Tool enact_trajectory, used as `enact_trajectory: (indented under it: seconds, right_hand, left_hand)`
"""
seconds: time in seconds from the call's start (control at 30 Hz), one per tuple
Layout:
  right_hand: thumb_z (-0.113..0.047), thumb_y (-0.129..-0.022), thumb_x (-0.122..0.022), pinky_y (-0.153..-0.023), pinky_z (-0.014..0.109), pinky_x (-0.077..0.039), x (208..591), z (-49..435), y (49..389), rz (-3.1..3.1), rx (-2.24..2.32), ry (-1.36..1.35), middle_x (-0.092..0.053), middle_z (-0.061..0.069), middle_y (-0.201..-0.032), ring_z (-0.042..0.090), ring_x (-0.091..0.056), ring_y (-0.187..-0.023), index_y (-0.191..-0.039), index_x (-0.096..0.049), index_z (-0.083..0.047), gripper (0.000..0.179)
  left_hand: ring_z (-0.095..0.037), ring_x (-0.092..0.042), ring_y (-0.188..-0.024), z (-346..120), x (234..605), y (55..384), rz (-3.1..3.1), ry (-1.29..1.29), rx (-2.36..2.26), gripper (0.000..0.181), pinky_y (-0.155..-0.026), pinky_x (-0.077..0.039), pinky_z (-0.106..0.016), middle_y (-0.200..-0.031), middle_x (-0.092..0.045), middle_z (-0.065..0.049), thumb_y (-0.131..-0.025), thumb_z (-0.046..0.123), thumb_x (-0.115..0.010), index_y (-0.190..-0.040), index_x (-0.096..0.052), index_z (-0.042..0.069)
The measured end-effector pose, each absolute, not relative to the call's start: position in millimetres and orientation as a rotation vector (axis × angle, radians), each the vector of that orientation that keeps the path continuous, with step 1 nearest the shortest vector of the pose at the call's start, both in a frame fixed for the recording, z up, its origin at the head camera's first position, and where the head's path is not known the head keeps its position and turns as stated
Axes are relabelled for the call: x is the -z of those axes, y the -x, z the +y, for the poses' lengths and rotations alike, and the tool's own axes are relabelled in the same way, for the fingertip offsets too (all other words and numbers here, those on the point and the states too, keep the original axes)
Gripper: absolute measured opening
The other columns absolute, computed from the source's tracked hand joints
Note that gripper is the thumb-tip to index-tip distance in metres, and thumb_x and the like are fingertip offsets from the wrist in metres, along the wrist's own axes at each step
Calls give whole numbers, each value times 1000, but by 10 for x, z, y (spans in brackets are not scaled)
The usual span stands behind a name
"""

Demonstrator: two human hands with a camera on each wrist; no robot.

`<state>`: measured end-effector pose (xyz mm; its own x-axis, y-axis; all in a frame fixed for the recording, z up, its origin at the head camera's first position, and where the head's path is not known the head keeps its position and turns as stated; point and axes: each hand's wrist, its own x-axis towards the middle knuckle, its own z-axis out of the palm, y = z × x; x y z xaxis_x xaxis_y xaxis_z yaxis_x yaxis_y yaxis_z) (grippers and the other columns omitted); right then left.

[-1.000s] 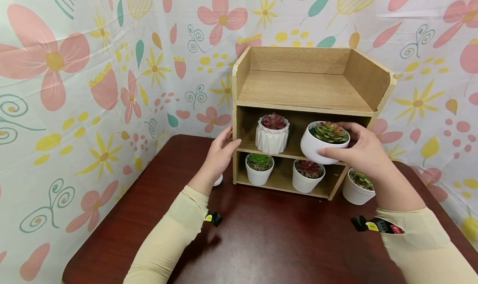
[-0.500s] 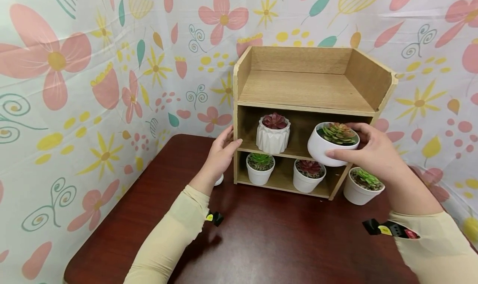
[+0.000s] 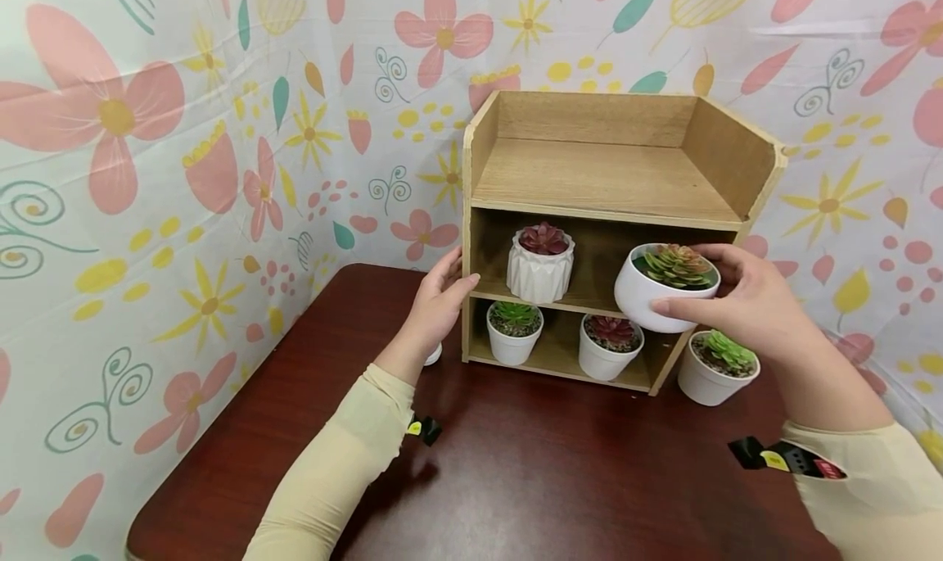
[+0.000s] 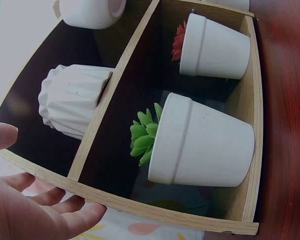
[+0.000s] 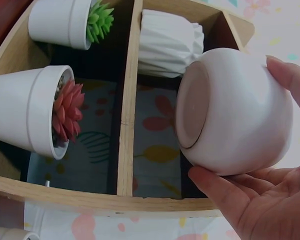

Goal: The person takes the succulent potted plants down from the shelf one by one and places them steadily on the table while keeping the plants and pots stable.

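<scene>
My right hand grips a round white bowl-shaped pot holding a green and reddish succulent. The pot is tilted slightly in front of the middle shelf's right side; its base shows in the right wrist view. My left hand rests on the left side panel of the wooden shelf unit, fingers along its outside and thumb near the front edge. On the middle shelf stands a ribbed white pot with a dark red succulent. Below it are two plain white pots, one with a green succulent, one with a red succulent.
Another white pot with a green succulent stands on the dark red table, right of the unit. A small white object lies partly hidden behind my left wrist. Flowered cloth hangs behind and at the left.
My right hand has moved to the right and slightly down with the bowl-shaped pot, uncovering more of the middle shelf and the pot beside the unit. The left hand stays on the panel.
</scene>
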<state>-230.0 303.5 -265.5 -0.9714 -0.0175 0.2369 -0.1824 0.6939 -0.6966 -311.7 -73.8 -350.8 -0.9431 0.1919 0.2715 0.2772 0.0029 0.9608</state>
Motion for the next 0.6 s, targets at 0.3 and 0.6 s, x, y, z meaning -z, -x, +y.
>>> enact_trajectory:
  seconds: [0.3, 0.6]
  right_hand:
    - [-38, -80, -89, -68, 14, -47, 2643, 3124, 2253, -2721, -1000, -140, -64, -24, -95, -7, -61, -81, -148, -47, -9, 85]
    - [-37, -79, -90, -68, 16, -45, 2657, 3179, 2169, -2710, -980, -155, -64, -22, -92, 0, -60, -78, -146, -50, -11, 82]
  left_hand:
    - [-27, -38, -152, -732, 3499, 3111, -2188, 505, 2106, 65, -124, -34, -48, -165, -38, -8, -105, 25, -56, -163, -30, 18]
    - [-27, -40, -151, -738, 3499, 3114, -2170, 526, 2127, 64, -123, -35, -49, -163, -40, -7, -105, 26, -57, -163, -31, 20]
